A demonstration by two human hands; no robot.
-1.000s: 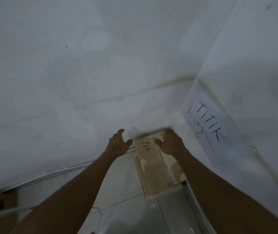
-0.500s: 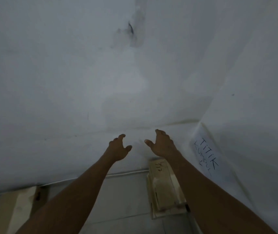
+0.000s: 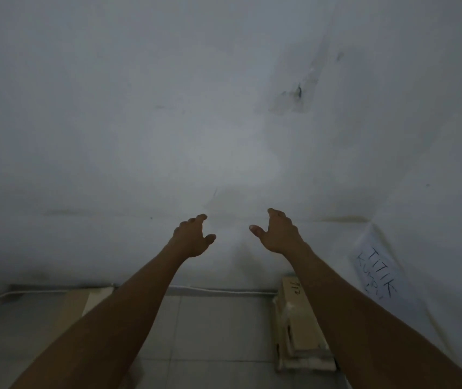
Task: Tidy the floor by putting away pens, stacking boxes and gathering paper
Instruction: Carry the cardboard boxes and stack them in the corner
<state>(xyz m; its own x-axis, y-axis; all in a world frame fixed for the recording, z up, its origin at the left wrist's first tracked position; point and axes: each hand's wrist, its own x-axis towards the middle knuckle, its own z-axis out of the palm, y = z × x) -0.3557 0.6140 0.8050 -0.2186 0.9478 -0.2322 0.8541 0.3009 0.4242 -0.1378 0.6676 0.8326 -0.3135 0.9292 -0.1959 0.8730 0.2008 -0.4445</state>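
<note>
A stack of flat pale cardboard boxes (image 3: 300,327) lies on the tiled floor against the wall, low and right of centre, with handwriting on the top one. My left hand (image 3: 193,237) and my right hand (image 3: 279,234) are both raised in front of the white wall, well above the boxes, fingers spread and curled, holding nothing. My right forearm crosses over the right edge of the stack. A sheet of white paper (image 3: 378,270) with the handwritten words "TITIK KUMPUL" hangs on the right wall.
Another brown and white cardboard piece (image 3: 81,301) leans at the wall's foot on the left. A white cable (image 3: 224,290) runs along the base of the wall. Grey floor tiles (image 3: 210,332) lie between my arms. The walls meet in a corner at right.
My right hand has come off the top box and both hands have risen in front of the wall. The view has tilted up and shifted left, so the boxes sit lower.
</note>
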